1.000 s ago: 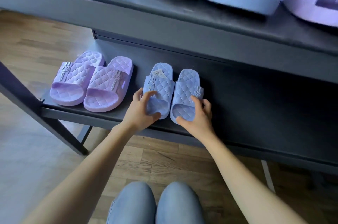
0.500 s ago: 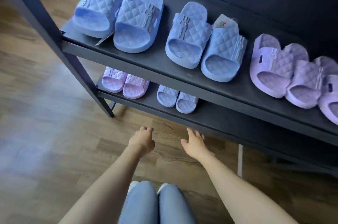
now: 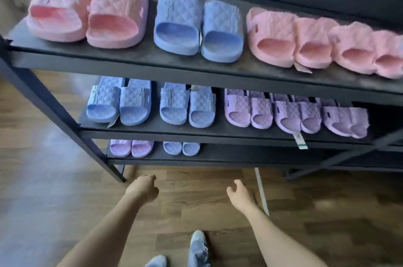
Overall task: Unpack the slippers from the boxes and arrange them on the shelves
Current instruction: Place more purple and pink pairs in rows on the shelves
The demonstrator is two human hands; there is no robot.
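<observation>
A dark shelf unit point(image 3: 196, 66) holds quilted slippers on three levels. The top level carries pink pairs point(image 3: 87, 15) and one blue pair point(image 3: 196, 26). On the middle level stand two blue pairs point(image 3: 120, 103) and several lilac pairs point(image 3: 294, 114). The bottom level has a small lilac pair point(image 3: 130, 148) and a small blue pair point(image 3: 181, 148). My left hand point(image 3: 145, 187) hangs loosely curled and empty over the floor in front of the shelf. My right hand point(image 3: 239, 194) is relaxed and empty beside it. No box is in view.
Wooden floor point(image 3: 196, 212) lies in front of the shelf. The unit's dark slanted leg point(image 3: 65, 122) runs down at the left. My feet in light shoes point(image 3: 196, 249) stand at the bottom edge. A price tag point(image 3: 300, 141) hangs off the middle shelf.
Both hands let go of the small blue pair on the bottom shelf and drew back. The view rose and pulled away, so all three levels now show.
</observation>
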